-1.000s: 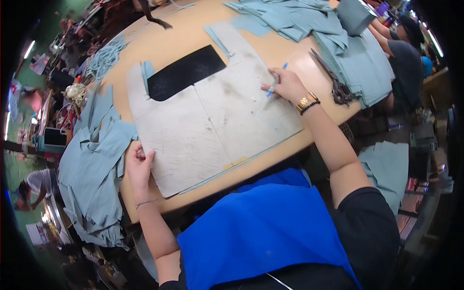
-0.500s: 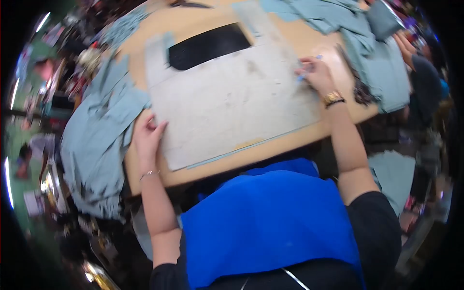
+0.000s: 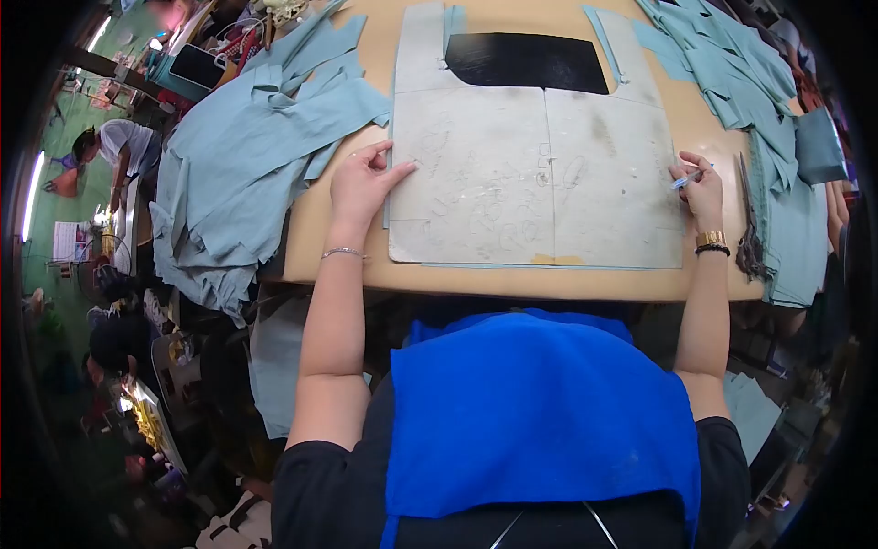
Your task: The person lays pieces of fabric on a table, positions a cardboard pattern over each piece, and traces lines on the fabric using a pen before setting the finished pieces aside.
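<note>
A worn off-white pattern board (image 3: 476, 183) with a cut-out at its far side lies on light blue fabric (image 3: 453, 18), which shows along its edges. A black panel (image 3: 526, 62) lies in the cut-out. My left hand (image 3: 361, 188) is at the board's left edge, its thumb on the board and thumb and forefinger apart. My right hand (image 3: 702, 192) is at the right edge, fingers closed round a blue-and-white pen (image 3: 686, 178). Part of the pen is hidden by the fingers.
Light blue cloth pieces (image 3: 238, 165) are heaped at the table's left and hang over its edge. More folded cloth (image 3: 732, 82) lies on the right, beside dark-handled scissors (image 3: 748, 238). The table's front edge (image 3: 512, 285) runs before my blue apron (image 3: 540, 412). Another person (image 3: 128, 146) bends at the far left.
The view has turned and steadied, so the table and board now look straighter. My hands remain at the board's two sides, and the pen is still in my right hand.
</note>
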`<act>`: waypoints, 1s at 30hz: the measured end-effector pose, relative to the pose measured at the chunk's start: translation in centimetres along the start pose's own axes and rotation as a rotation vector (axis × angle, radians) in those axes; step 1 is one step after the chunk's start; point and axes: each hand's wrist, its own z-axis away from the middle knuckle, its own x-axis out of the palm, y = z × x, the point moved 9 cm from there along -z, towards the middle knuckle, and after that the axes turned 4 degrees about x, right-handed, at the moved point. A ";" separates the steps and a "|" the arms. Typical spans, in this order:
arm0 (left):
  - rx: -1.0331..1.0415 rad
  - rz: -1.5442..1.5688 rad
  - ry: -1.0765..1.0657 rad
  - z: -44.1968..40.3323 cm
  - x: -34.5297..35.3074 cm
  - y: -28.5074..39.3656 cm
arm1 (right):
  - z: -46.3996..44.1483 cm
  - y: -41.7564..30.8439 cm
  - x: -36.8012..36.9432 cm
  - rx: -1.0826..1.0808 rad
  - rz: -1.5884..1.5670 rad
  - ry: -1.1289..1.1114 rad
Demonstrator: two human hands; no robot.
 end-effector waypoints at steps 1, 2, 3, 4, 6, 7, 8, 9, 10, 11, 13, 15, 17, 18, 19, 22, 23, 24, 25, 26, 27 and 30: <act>0.013 -0.027 0.001 0.0 -0.1 0.2 | 0.0 0.0 0.1 0.003 -0.005 -0.005; 0.015 -0.052 0.011 0.1 -0.2 0.2 | 0.0 0.0 0.1 0.008 -0.009 -0.008; 0.018 -0.076 0.019 0.1 -0.3 0.4 | 0.0 0.0 0.1 0.013 -0.013 -0.011; 0.022 -0.098 0.024 0.2 -0.2 0.6 | 0.0 -0.1 0.3 0.011 -0.001 -0.023; 0.038 -0.220 0.020 0.5 -0.8 1.9 | 0.0 -0.1 0.0 0.012 0.030 -0.019; 0.059 -0.268 0.009 0.6 -0.7 2.9 | 0.2 -0.2 0.1 0.024 -0.015 -0.012; 0.031 -0.252 -0.010 0.5 -0.5 2.7 | 0.4 -0.2 0.2 0.037 -0.057 0.008; 0.011 -0.233 -0.035 0.3 -0.3 2.3 | 0.3 -0.3 0.2 0.017 -0.035 -0.003; 0.005 -0.250 -0.044 0.1 -0.3 2.4 | 0.7 -1.1 0.1 -0.003 0.059 0.003; 0.001 -0.269 -0.053 -0.1 -0.3 2.4 | 0.7 -1.3 0.0 0.011 0.081 -0.002; 0.037 -0.247 -0.081 -0.9 0.1 2.9 | 0.3 0.0 -0.1 0.068 0.020 -0.024; 0.174 -0.377 -0.049 -1.9 0.6 6.1 | 0.5 0.0 0.0 0.102 -0.129 -0.041; 0.319 -0.387 -0.066 -2.7 2.4 8.5 | 1.0 -0.1 -0.2 0.119 -0.240 -0.069; 0.400 -0.330 -0.104 -3.5 3.8 9.7 | 1.1 0.2 -0.7 0.135 -0.268 -0.042; 0.475 -0.276 -0.138 -4.3 4.9 11.0 | 1.3 0.3 -0.8 0.147 -0.296 -0.022; 0.667 -0.319 -0.198 -4.9 9.3 15.4 | 1.5 0.1 -0.7 0.132 -0.301 -0.025; 0.727 -0.316 -0.211 -5.3 10.5 16.1 | 1.5 0.1 -0.6 0.116 -0.290 -0.040; 0.720 -0.308 -0.242 -5.9 11.7 16.3 | 1.4 -0.1 -0.4 0.098 -0.277 -0.049; 0.713 -0.298 -0.274 -6.4 12.5 16.7 | 1.5 -0.1 -0.3 0.081 -0.264 -0.056; 0.680 -0.332 -0.319 -7.0 13.2 16.9 | 1.5 0.0 -0.2 0.068 -0.251 -0.060; 0.648 -0.363 -0.366 -7.6 13.9 17.1 | 1.3 0.0 0.0 0.037 -0.234 -0.067; 0.568 -0.427 -0.473 -8.3 14.7 17.7 | 1.1 0.3 0.3 -0.010 -0.212 -0.069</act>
